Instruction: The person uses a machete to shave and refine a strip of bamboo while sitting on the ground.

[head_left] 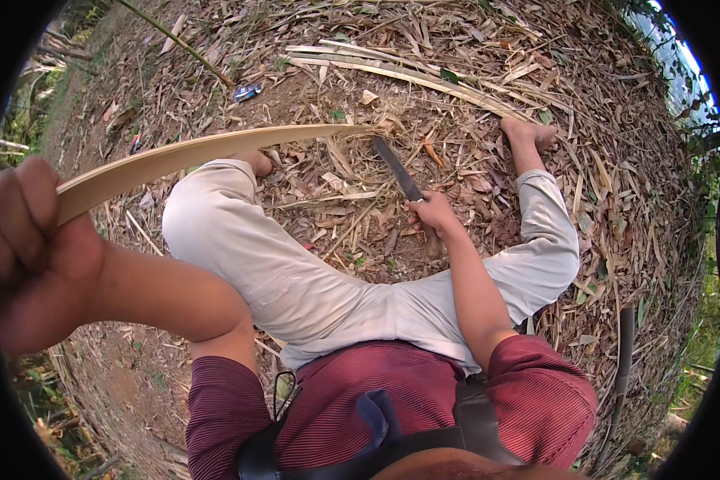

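Observation:
My left hand point(40, 248) is raised at the far left, its fingers wrapped round one end of a long pale strip of split bamboo point(208, 150). The strip slants away to the right, and its far end comes down on the littered ground between my feet. There it meets the tip of a machete point(396, 166) with a dark blade. My right hand point(434, 214) is closed round the machete's handle, between my spread legs. The handle's butt shows below the fist. Whether the blade touches the strip or lies just beside it, I cannot tell.
Several split bamboo strips point(408, 74) lie beyond my feet, near my right foot point(528, 134). A small blue packet point(246, 93) rests on the leaves by a thin green stem point(176, 42). At the right, a dark long-handled tool point(625, 352) lies on the ground. Dry leaves and shavings surround me.

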Demonstrator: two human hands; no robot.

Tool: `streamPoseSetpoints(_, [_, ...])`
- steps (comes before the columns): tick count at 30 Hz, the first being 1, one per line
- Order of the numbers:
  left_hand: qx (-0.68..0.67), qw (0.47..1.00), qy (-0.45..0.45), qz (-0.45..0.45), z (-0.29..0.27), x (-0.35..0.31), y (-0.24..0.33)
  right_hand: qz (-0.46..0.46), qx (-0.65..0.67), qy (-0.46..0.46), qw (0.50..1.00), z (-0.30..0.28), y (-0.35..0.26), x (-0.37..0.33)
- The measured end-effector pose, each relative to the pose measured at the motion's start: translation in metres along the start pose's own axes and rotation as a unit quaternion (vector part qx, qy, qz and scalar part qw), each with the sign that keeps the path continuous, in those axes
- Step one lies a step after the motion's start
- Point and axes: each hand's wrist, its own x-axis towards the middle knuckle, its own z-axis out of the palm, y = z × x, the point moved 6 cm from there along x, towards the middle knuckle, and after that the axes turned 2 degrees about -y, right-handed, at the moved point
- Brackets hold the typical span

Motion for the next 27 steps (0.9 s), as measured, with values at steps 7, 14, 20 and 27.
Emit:
streamPoseSetpoints(7, [-0.201, 0.962, -0.142, -0.120, 0.041, -0.023, -0.071, -0.018, 0.028, -0.019, 0.999, 0.009, -0.030, -0.027])
streamPoseSetpoints(14, [-0.228, 0.948, -0.163, -0.148, 0.047, -0.020, -0.077, -0.020, 0.005, -0.005, 1.000, 0.009, -0.021, -0.009])
streamPoseSetpoints(20, [-0.232, 0.951, -0.147, -0.139, 0.033, -0.017, -0.079, -0.041, -0.042, 0.015, 0.998, 0.010, -0.018, 0.000])
streamPoseSetpoints(27, [-0.195, 0.961, -0.140, -0.135, 0.011, -0.017, -0.073, -0.098, -0.278, 0.060, 0.954, -0.005, -0.061, -0.046])
